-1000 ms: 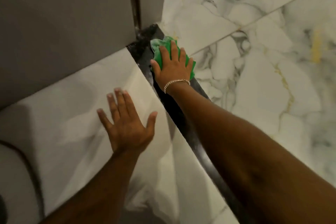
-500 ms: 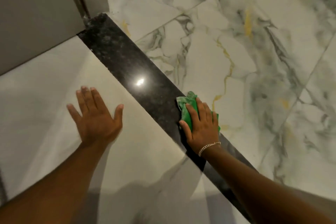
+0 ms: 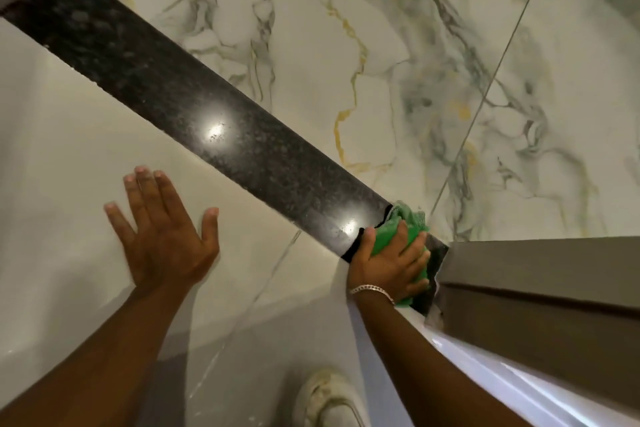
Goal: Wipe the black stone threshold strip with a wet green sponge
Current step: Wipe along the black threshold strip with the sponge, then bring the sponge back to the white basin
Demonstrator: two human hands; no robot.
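Fingers of the right hand are curled down over the green sponge, pressing it onto the black threshold strip at its near end, beside the grey door frame. Left hand lies flat, fingers spread, on the pale floor tile. It looks like mid-wipe; next comes a firm sweep back up the strip.

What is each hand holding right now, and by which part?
The right hand presses the green sponge flat on the black strip, palm on top. The left hand holds nothing; it rests open on the floor tile.
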